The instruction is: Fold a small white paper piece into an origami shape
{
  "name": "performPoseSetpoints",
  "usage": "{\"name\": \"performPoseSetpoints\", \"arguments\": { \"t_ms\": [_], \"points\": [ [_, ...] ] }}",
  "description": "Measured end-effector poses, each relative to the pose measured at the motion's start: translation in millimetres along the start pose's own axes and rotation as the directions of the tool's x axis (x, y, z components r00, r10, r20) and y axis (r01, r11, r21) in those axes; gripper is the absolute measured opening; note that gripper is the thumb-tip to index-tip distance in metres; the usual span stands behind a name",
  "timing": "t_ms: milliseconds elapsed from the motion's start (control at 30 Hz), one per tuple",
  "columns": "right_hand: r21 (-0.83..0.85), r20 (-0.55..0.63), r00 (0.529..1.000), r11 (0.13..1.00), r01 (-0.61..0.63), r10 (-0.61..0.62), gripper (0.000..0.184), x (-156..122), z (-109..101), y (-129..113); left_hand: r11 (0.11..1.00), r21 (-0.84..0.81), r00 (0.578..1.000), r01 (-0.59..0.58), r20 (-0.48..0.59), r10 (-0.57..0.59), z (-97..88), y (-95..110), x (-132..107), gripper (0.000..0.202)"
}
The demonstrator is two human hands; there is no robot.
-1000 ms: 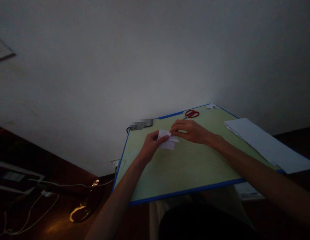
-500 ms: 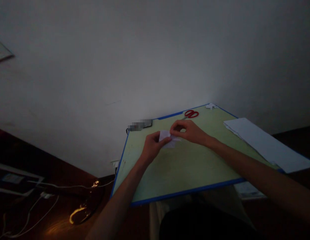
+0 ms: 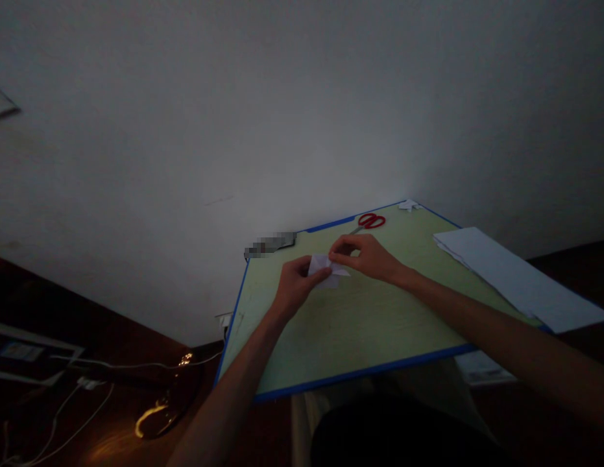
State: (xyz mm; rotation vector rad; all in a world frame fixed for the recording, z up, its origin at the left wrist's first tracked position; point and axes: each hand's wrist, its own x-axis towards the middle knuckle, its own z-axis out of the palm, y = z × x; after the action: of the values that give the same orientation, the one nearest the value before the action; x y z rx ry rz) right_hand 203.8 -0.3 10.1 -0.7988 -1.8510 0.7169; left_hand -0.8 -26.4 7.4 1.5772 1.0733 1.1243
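A small piece of folded white paper (image 3: 319, 263) is held over the middle of the pale green table (image 3: 370, 324). My left hand (image 3: 296, 283) grips it from the left, thumb on top and the other fingers partly hidden behind. At the paper's right edge, my right hand (image 3: 362, 255) pinches it between thumb and index finger. Red-handled scissors (image 3: 371, 221) lie just beyond my right hand, their blades partly hidden behind it.
White paper sheets (image 3: 518, 279) lie on the table's right side and overhang its edge. Paper scraps (image 3: 409, 205) sit at the far corner. A blurred-out dark object (image 3: 271, 244) rests at the back left. White cables (image 3: 136, 363) run across the floor at left.
Both hands keep their hold on the paper. A flap on its right side now stands out more sharply. The view has shifted very slightly.
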Motion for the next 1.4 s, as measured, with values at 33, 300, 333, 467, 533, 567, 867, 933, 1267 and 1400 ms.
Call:
{"name": "performPoseSetpoints", "arguments": {
  "t_ms": [33, 300, 333, 467, 533, 567, 867, 933, 1267, 1400],
  "points": [
    [-0.009, -0.011, 1.000, 1.000, 0.007, -0.007, 0.017, 0.1, -0.4, -0.6, 1.000, -0.017, 1.000, 0.003, 0.013, -0.003, 0.1, 0.7, 0.0, 0.035],
    [0.002, -0.010, 0.999, 0.999, 0.051, -0.051, 0.016, 1.8, -3.1, -3.3, 0.981, -0.195, 0.999, 0.011, -0.027, -0.016, 0.0, 1.1, 3.0, 0.049],
    [-0.002, -0.001, 0.998, 0.998, 0.063, -0.063, 0.016, 1.7, -3.8, -3.7, 0.979, -0.205, 0.999, 0.016, -0.031, -0.023, -0.5, 0.6, 3.6, 0.049],
    [-0.048, 0.058, 0.990, 0.990, 0.132, -0.129, 0.013, 0.5, -6.9, -4.0, 0.975, -0.223, 1.000, 0.015, -0.005, -0.017, -2.6, -1.4, 4.8, 0.041],
    [-0.067, 0.099, 0.981, 0.982, 0.174, -0.167, 0.012, 0.3, -8.1, -2.6, 0.978, -0.209, 1.000, 0.008, 0.012, -0.005, -3.0, -1.8, 4.8, 0.038],
    [-0.073, 0.120, 0.975, 0.977, 0.199, -0.189, 0.012, 0.3, -8.5, -1.3, 0.980, -0.200, 1.000, 0.006, 0.019, -0.002, -3.1, -1.8, 4.7, 0.037],
    [-0.115, 0.238, 0.931, 0.943, 0.311, -0.278, 0.013, 1.7, -9.2, 8.3, 0.975, -0.217, 0.995, 0.047, 0.092, -0.028, -2.4, 0.4, 3.1, 0.039],
    [-0.118, 0.236, 0.930, 0.942, 0.315, -0.282, 0.012, 1.6, -7.9, 8.1, 0.972, -0.231, 0.996, 0.046, 0.084, -0.027, -1.7, 0.4, 2.6, 0.042],
    [-0.135, 0.205, 0.938, 0.941, 0.310, -0.279, 0.012, 1.5, -3.1, 6.4, 0.982, -0.187, 1.000, 0.002, 0.019, 0.001, 2.1, 2.7, 0.9, 0.043],
    [-0.107, 0.139, 0.957, 0.956, 0.272, -0.256, 0.012, 2.8, -7.0, 4.2, 0.992, -0.130, 1.000, -0.004, -0.006, 0.004, 0.2, 4.7, 0.9, 0.040]
  ]
}}
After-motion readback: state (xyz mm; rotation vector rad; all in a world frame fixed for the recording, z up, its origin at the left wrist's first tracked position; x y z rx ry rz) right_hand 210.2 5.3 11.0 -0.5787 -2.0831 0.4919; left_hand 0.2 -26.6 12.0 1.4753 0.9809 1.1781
